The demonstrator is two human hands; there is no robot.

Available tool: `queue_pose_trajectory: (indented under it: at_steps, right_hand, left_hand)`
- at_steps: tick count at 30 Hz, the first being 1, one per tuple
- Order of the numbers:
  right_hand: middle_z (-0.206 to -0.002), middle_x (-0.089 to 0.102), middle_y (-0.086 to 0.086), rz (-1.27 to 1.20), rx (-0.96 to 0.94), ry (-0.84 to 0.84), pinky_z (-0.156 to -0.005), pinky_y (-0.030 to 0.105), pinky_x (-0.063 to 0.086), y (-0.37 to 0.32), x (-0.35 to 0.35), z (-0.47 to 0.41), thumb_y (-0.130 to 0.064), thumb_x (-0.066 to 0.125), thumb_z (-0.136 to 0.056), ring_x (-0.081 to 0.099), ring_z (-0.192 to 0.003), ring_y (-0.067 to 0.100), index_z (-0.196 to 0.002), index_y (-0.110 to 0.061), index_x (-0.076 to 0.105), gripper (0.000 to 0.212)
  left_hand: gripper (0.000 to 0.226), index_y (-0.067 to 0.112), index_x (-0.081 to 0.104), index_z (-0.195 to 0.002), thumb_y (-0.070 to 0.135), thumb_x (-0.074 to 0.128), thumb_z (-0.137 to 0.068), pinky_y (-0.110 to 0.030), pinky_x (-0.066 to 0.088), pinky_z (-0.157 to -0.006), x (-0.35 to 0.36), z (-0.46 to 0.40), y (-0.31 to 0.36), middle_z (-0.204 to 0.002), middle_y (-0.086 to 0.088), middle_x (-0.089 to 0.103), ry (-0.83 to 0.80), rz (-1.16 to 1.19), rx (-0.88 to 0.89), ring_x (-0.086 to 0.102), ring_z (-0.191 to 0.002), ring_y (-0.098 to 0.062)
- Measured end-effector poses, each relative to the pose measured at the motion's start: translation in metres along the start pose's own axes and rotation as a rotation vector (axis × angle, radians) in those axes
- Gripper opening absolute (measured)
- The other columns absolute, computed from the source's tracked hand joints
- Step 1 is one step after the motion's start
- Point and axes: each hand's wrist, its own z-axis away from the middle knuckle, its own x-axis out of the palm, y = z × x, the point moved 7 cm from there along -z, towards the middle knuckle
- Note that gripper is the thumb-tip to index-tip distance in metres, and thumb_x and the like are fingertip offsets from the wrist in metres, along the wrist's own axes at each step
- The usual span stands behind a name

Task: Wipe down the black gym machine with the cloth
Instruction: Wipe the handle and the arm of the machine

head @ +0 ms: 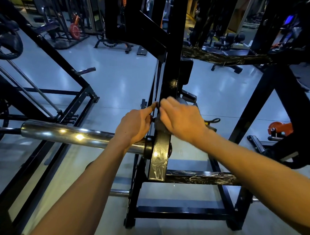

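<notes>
Two hands at frame centre, both on the black machine [170, 77] upright. Right hand [182, 119] covers a dark grey cloth [158, 123] and presses it against the post, fingers curled over it. Left hand [136, 123] sits just beside, index finger extended along the post's edge, other fingers curled; I cannot tell what they hold. Chrome bar [68, 134] runs from left of frame into the post below the hands. Wet streaks mark the lower crossbar [203, 179].
</notes>
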Motion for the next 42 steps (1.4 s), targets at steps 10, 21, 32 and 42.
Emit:
queue_pose_trajectory:
  at_steps: [10, 21, 32, 42]
  right_hand:
    - [-0.08, 0.04, -0.005, -0.008, 0.1, 0.021, -0.041, 0.024, 0.025, -0.031, 0.005, 0.042, -0.025, 0.048, -0.104, 0.036, -0.052, 0.01, -0.093, -0.018, 0.047, 0.013]
    - [-0.08, 0.043, -0.005, 0.047, 0.102, 0.045, -0.037, 0.027, 0.031, -0.016, 0.0, 0.023, -0.028, 0.043, -0.106, 0.038, -0.05, 0.011, -0.093, -0.017, 0.05, 0.019]
    - [-0.079, 0.047, -0.003, -0.058, 0.071, 0.0, -0.039, 0.027, 0.036, -0.059, 0.013, 0.088, -0.027, 0.042, -0.104, 0.043, -0.054, 0.012, -0.089, -0.017, 0.051, 0.02]
    - [-0.081, 0.04, -0.007, -0.11, 0.261, 0.219, -0.045, 0.018, 0.024, -0.007, -0.006, 0.032, -0.027, 0.036, -0.106, 0.038, -0.053, 0.011, -0.091, -0.015, 0.048, 0.023]
  left_hand:
    - [0.056, 0.04, 0.028, -0.159, 0.023, 0.043, -0.108, -0.038, 0.058, -0.068, -0.001, 0.002, -0.001, -0.097, -0.005, 0.074, 0.008, 0.02, -0.013, 0.064, -0.067, -0.017]
    - [0.055, 0.036, 0.031, -0.159, 0.021, 0.043, -0.108, -0.03, 0.05, -0.062, -0.003, 0.005, 0.001, -0.088, -0.005, 0.068, 0.018, 0.001, -0.017, 0.056, -0.061, -0.013]
    - [0.051, 0.035, 0.03, -0.159, 0.026, 0.041, -0.109, -0.045, 0.06, -0.073, -0.005, 0.008, 0.004, -0.099, -0.009, 0.076, 0.038, 0.009, 0.021, 0.067, -0.072, -0.021]
    - [0.048, 0.033, 0.037, -0.157, 0.027, 0.041, -0.11, -0.043, 0.059, -0.066, -0.007, 0.006, 0.006, -0.08, -0.006, 0.069, 0.058, -0.003, 0.008, 0.061, -0.062, -0.019]
